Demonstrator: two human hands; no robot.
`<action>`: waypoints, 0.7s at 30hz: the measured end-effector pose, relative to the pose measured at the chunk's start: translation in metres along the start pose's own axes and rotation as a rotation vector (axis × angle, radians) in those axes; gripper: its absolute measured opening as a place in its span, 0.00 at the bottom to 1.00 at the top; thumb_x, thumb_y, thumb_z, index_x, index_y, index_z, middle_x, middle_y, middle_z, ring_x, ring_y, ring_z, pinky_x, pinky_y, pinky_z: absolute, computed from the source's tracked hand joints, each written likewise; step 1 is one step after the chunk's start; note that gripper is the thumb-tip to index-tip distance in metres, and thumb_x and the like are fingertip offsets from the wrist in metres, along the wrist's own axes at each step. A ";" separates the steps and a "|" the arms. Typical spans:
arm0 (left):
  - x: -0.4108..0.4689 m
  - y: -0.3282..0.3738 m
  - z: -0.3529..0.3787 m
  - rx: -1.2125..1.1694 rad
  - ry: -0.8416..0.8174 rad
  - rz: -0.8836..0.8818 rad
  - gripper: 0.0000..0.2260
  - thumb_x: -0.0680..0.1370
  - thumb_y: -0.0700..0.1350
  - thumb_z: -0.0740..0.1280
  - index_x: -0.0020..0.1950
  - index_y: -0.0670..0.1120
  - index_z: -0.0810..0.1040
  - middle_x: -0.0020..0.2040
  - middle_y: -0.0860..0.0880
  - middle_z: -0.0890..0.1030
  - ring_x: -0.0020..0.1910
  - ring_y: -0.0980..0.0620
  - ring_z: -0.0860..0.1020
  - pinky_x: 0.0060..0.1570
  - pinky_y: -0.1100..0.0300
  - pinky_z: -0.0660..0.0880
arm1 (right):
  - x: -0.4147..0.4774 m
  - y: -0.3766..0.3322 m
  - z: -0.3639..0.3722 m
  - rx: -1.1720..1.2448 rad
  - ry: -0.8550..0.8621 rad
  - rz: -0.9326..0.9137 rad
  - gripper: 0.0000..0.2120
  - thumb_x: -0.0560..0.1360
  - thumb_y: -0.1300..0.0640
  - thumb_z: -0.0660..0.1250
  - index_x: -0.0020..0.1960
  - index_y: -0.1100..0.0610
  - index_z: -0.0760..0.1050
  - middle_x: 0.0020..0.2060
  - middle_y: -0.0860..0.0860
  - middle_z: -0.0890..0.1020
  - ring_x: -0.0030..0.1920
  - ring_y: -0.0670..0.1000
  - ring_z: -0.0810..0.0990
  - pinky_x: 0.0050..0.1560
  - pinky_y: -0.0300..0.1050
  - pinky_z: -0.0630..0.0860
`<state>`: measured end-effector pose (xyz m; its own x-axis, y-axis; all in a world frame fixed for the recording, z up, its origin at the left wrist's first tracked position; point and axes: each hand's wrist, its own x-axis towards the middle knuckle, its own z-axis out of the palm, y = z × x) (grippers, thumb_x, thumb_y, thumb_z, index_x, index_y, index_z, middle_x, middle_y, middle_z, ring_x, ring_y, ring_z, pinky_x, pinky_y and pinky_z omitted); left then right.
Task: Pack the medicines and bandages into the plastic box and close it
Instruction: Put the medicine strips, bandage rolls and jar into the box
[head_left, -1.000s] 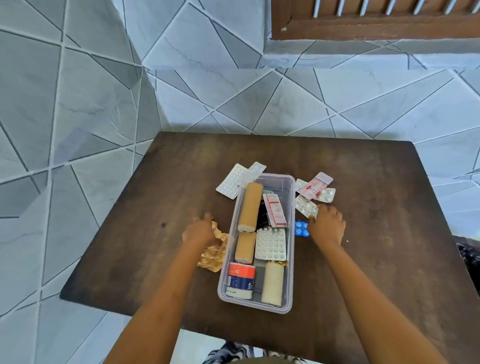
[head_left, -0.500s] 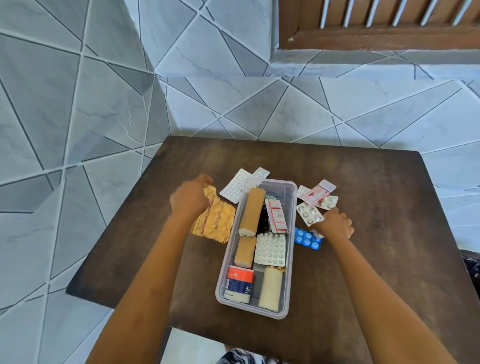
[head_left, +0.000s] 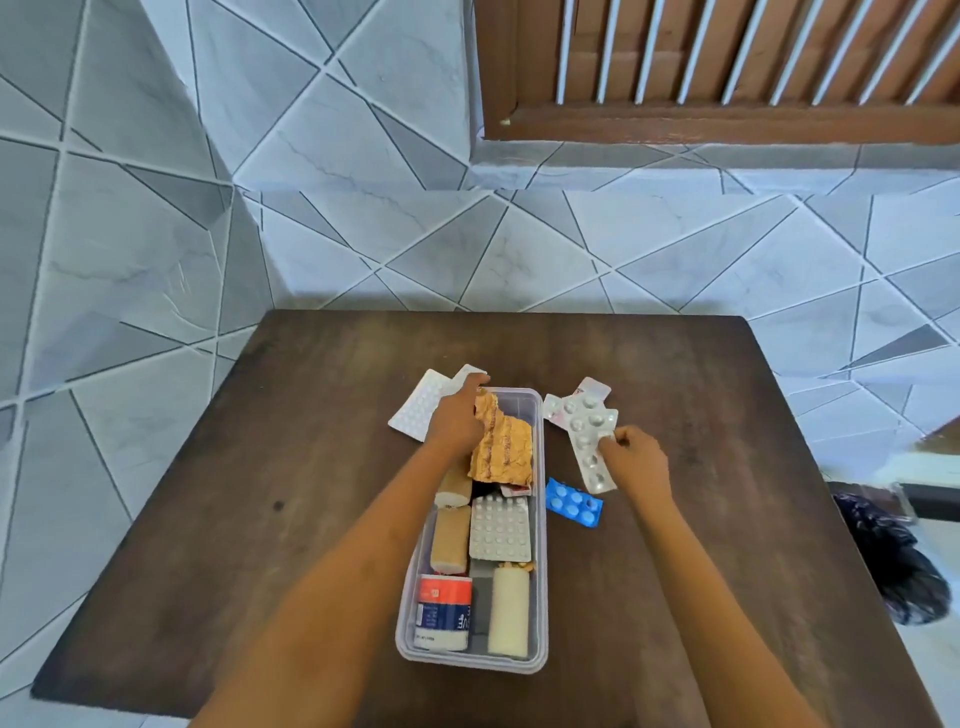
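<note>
The left hand has carried the gold pill strip from the table over the far end of the box, gripping it for packing, while the right hand has lifted a silver strip.

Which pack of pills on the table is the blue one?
The small blue blister pack, lying flat on the table just right of the plastic box, near the right hand. The other packs are silver, white or gold.

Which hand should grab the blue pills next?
Probably the right hand: the blue pill strip lies on the table just beside it, though it holds a silver strip. The left hand holds gold foil over the box.
</note>
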<state>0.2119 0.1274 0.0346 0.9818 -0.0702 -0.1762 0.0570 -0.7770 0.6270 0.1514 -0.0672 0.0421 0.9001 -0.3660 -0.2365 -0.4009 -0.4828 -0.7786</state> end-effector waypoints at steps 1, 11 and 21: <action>0.002 -0.001 0.004 0.060 0.000 0.023 0.19 0.80 0.43 0.60 0.70 0.47 0.64 0.62 0.40 0.77 0.57 0.41 0.78 0.55 0.52 0.75 | -0.002 -0.002 0.002 0.010 -0.020 0.012 0.05 0.74 0.63 0.60 0.39 0.62 0.69 0.37 0.58 0.75 0.39 0.54 0.71 0.31 0.42 0.64; -0.006 -0.029 0.012 0.493 -0.031 0.211 0.15 0.79 0.45 0.61 0.65 0.45 0.75 0.75 0.44 0.63 0.71 0.43 0.66 0.69 0.50 0.65 | -0.041 -0.027 0.038 -0.011 -0.368 -0.095 0.12 0.71 0.64 0.69 0.54 0.61 0.74 0.46 0.57 0.81 0.45 0.55 0.80 0.46 0.48 0.78; -0.041 -0.061 -0.040 0.130 0.108 0.152 0.13 0.77 0.39 0.62 0.60 0.46 0.80 0.67 0.44 0.75 0.65 0.47 0.74 0.61 0.57 0.70 | -0.082 -0.024 0.086 -0.695 -0.314 -0.222 0.15 0.74 0.66 0.60 0.61 0.64 0.68 0.57 0.62 0.78 0.57 0.60 0.78 0.47 0.47 0.73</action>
<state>0.1756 0.2024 0.0336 0.9915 -0.1305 -0.0011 -0.1096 -0.8371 0.5359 0.1018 0.0427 0.0300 0.9359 -0.0117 -0.3521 -0.1284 -0.9420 -0.3100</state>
